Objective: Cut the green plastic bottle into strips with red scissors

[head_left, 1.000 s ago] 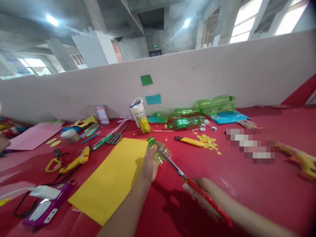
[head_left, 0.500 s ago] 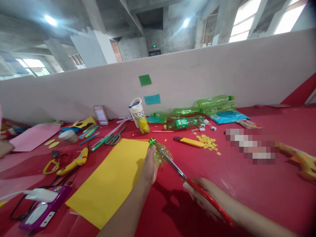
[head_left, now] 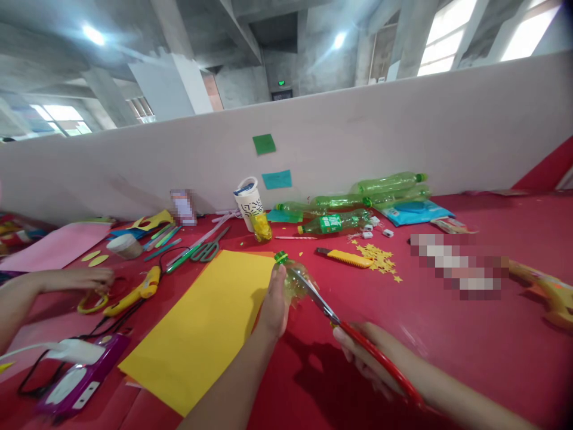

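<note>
My left hand [head_left: 276, 304] is closed around a cut-off top of a clear green plastic bottle [head_left: 296, 280], its green cap pointing up and away from me. My right hand [head_left: 362, 349] grips large red-handled scissors [head_left: 380, 361]. Their metal blades reach up-left to the bottle piece and overlap its side; whether they are cutting into the plastic I cannot tell. Yellow paper sheets [head_left: 201, 334] lie on the red table just left of my left hand. Beyond the bottle piece rests a yellow utility knife [head_left: 344, 258] beside scattered small yellow stars [head_left: 380, 260].
Several green bottles [head_left: 389, 182] lie along the white partition, near a patterned white cup [head_left: 248, 206]. At left are a yellow glue gun [head_left: 134, 295], a purple power strip [head_left: 83, 376], grey-green scissors [head_left: 210, 248] and pink paper [head_left: 58, 245]. Another person's hand [head_left: 85, 279] reaches in there.
The other person's hand has come in from the left to the yellow-handled scissors. My left hand and the bottle piece have shifted slightly right; my right hand has barely moved.
</note>
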A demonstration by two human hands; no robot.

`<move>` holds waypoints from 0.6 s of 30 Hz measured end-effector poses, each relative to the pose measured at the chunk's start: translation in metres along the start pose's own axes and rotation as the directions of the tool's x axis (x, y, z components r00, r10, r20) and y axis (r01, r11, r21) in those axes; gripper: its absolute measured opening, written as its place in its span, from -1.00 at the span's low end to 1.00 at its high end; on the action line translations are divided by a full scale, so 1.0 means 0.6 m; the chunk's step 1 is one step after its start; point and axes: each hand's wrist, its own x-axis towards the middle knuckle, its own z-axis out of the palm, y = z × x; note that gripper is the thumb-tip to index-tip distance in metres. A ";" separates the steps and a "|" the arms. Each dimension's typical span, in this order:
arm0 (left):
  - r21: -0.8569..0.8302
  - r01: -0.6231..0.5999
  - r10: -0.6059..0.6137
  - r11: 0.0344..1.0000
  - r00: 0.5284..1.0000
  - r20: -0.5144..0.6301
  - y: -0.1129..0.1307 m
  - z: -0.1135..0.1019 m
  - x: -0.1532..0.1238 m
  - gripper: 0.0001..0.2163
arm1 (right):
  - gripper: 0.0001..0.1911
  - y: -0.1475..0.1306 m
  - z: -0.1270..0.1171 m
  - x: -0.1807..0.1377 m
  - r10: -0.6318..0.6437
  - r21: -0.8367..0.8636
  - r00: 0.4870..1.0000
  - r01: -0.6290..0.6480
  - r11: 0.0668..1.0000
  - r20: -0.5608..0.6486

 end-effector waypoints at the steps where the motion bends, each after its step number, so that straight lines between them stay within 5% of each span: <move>1: -0.006 0.006 -0.006 1.000 1.000 0.001 -0.002 -0.001 0.000 -0.67 | -0.56 0.000 0.000 -0.001 -0.005 0.004 1.000 0.005 1.000 -0.001; 18: 0.046 -0.119 0.118 0.992 0.993 0.013 -0.007 -0.011 0.007 -0.73 | -0.49 0.017 0.002 0.012 -0.066 0.085 0.998 0.064 0.994 0.018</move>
